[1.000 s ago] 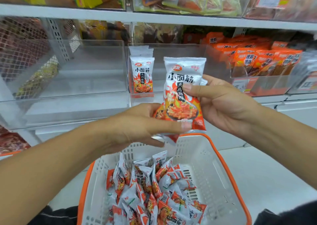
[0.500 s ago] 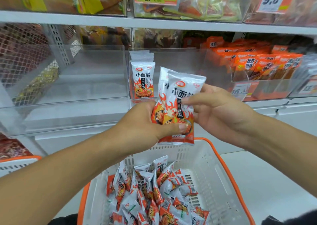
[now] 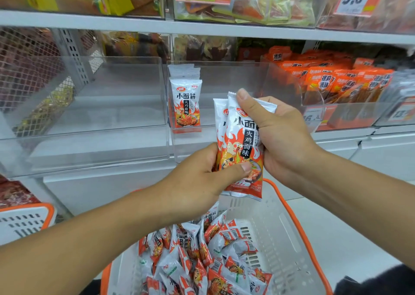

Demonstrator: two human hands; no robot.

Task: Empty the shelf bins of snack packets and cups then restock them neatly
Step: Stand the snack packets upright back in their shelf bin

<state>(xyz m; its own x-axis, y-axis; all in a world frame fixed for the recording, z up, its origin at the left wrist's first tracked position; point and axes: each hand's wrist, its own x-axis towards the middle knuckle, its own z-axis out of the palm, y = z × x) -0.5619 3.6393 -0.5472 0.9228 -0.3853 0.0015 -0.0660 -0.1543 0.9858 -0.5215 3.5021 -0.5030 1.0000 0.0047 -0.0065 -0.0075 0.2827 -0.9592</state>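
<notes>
I'm restocking now: my left hand (image 3: 202, 178) and right hand (image 3: 278, 135) are both clamped on a small stack of snack packets (image 3: 241, 151), held upright in front of the clear middle bin (image 3: 224, 115), above the white basket (image 3: 280, 238) where the loose packets (image 3: 202, 261) lie heaped. My left thumb presses the lower front of the stack, fingers curled behind; my right hand wraps the top edge from the right, thumb over the upper corner. It looks like I'm squaring the packets together. Next I'd judge they go into the bin, standing beside the few packets (image 3: 186, 103) already lined up against its left wall, faces forward and edges level
</notes>
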